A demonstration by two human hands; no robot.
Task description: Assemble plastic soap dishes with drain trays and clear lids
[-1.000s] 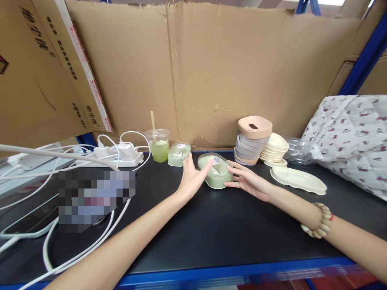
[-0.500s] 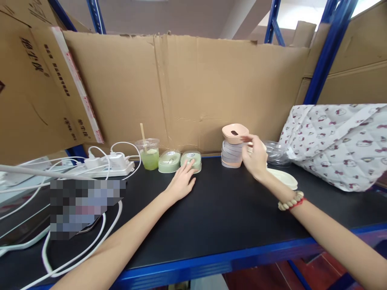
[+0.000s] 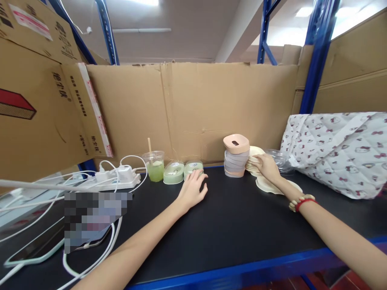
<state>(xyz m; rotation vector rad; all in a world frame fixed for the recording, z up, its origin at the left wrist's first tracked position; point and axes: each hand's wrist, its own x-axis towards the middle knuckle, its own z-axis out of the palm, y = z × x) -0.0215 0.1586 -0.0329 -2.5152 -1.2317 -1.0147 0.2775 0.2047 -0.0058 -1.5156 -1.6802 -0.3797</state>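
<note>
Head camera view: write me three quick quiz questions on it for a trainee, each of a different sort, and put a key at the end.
1. Which thing is the right hand at?
A) the patterned bag
B) the stack of cream dishes
C) the power strip

2. True or false: the left hand is at whichever of the two green containers is nearer the peach-topped stack.

3. Name the thing standing just left of the green containers.

Key: 1. B. 2. True. 3. The clear cup of green drink.
</note>
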